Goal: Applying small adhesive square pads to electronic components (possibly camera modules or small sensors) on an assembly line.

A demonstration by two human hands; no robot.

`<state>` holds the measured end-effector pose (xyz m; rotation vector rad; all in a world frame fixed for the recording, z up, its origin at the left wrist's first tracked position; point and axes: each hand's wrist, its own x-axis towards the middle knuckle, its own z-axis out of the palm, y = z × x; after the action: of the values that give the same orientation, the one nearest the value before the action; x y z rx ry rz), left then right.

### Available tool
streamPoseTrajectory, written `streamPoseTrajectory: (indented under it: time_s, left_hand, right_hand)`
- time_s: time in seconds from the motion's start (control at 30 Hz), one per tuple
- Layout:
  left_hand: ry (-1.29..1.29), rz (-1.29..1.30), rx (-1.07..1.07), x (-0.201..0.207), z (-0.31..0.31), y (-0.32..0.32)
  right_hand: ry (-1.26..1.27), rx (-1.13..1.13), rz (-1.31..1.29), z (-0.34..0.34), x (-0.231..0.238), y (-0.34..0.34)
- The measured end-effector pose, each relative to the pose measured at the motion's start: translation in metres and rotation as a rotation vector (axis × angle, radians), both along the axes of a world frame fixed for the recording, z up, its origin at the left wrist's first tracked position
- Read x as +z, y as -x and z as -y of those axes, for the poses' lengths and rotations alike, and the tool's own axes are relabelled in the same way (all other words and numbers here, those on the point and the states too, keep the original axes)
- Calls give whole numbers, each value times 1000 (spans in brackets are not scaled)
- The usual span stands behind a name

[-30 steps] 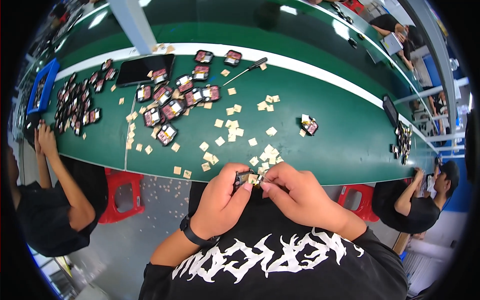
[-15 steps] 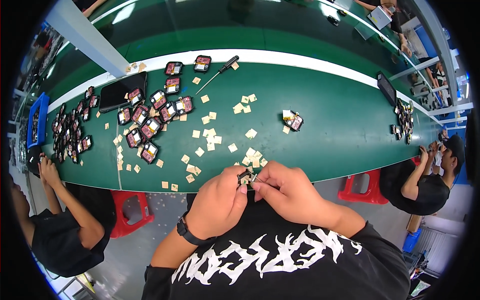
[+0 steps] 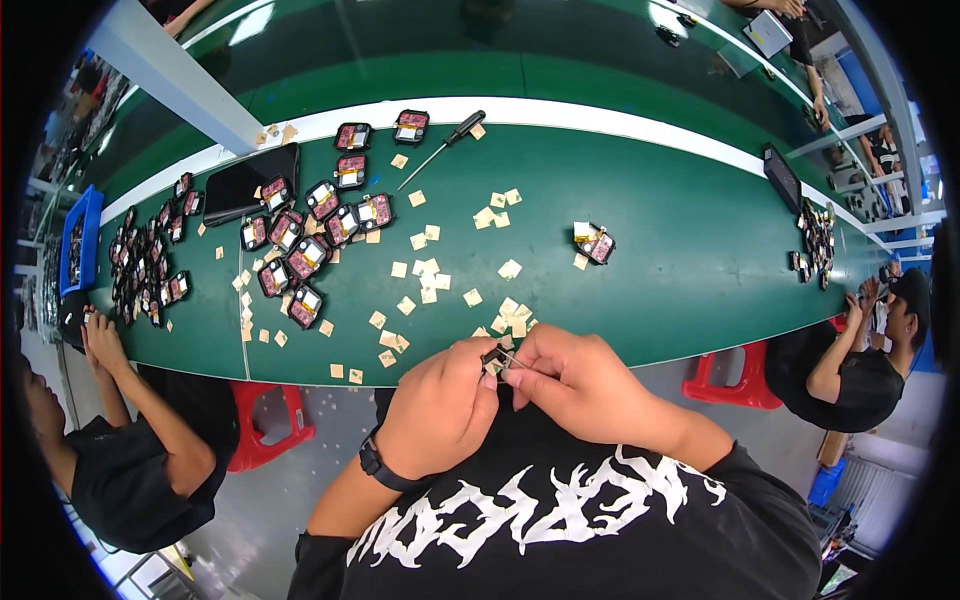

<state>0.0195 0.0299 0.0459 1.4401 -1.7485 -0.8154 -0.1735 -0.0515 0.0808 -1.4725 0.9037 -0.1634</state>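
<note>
Small dark module [image 3: 493,358] pinched between both hands — left hand [image 3: 437,405] and right hand [image 3: 578,385] clamped on it, just off the near edge of the green table [image 3: 680,250] — tan squares [image 3: 428,268] scattered beyond.

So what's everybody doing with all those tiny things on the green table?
A person holds one small dark part between both hands, the left hand and the right hand, at the near edge of the green table. More small parts with pink insides lie in a bunch on the left, with little tan squares scattered about and a screwdriver farther back. Other people sit at either side.
</note>
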Motion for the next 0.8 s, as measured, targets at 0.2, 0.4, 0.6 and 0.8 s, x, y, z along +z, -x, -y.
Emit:
streamPoseTrajectory:
  time_s: [0.2,0.4,0.6,0.8]
  left_hand:
    - [-93,-90,1,3,-1,-6]
    - [-239,-430,-6,-5,-2,-8]
    - [-597,-834,42,8,-1,-14]
    - [-498,-652,60,11,-1,-8]
  right_hand:
    - [-50,-132,82,-9,-8,-4]
    - [67,-100,151,-10,-9,-3]
    - [74,-195,298,-12,-17,4]
    - [-338,-282,274,-6,-24,-1]
